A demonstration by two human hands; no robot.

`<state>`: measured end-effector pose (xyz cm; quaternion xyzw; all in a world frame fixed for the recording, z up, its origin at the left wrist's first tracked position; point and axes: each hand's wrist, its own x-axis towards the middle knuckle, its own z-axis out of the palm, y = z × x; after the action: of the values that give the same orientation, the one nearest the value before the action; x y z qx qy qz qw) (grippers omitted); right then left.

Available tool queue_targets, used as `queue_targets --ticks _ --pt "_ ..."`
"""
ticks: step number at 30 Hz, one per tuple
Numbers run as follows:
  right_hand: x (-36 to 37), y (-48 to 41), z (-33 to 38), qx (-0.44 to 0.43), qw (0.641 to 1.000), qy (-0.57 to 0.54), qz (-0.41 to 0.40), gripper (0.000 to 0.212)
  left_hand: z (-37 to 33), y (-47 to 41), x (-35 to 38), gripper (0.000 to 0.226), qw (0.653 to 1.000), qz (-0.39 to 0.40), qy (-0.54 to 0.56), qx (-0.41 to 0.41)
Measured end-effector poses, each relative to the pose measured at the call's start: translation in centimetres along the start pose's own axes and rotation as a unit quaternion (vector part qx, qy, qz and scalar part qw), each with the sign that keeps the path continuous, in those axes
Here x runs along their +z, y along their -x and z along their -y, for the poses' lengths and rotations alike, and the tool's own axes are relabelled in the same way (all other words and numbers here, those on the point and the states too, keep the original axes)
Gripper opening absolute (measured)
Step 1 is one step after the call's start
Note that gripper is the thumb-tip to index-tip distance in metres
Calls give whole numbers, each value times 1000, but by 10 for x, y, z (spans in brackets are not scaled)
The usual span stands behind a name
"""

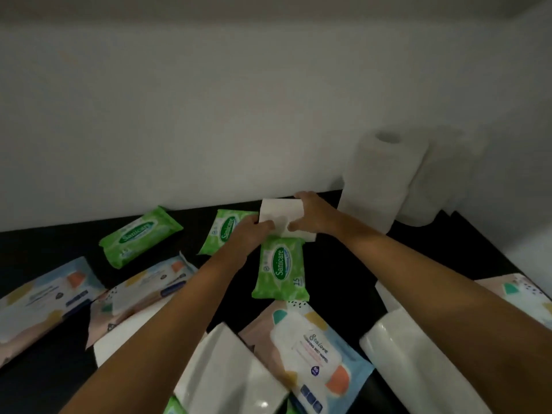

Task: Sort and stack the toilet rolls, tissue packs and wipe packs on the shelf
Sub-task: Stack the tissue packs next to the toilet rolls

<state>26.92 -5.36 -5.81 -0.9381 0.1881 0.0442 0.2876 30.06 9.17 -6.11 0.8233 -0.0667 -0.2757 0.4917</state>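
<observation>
Nearest: a plain white tissue pack (227, 369) lies beside a Sealove wet wipes pack (310, 348) on the dark shelf (328, 279). Farther in, a green Sanicare wipes pack (280, 268) lies flat. Just past it, the left hand (248, 234) and right hand (313, 213) hold a small white tissue pack (280, 212), each grip curled round one side. It is near the back wall; whether lifted or resting is unclear. Two tall paper rolls (376, 180) stand upright at back right, side by side.
</observation>
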Motion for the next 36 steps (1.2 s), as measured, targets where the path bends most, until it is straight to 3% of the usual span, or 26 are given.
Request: queue_targets --ticks 5,11,16,23,27,32,36 --pt "5 -33 -11 6 998 -34 44 77 1 -22 4 50 999 27 -34 -13" --pt "-2 -28 -29 22 989 133 57 77 -7 -27 14 47 994 35 -99 11" --pt "-5 5 -41 50 979 189 53 78 -15 -30 32 53 980 61 -178 63" --pt "-12 38 -64 89 989 87 80 78 -16 -18 63 72 954 141 -243 102" --pt "-30 59 -75 97 993 -5 61 64 -16 -12 67 70 960 113 -231 109" --pt "-56 97 -102 142 987 -76 -14 57 -24 14 78 64 962 59 -194 185" --pt "-69 130 -119 152 981 -102 -59 57 -23 36 91 55 954 75 -190 218"
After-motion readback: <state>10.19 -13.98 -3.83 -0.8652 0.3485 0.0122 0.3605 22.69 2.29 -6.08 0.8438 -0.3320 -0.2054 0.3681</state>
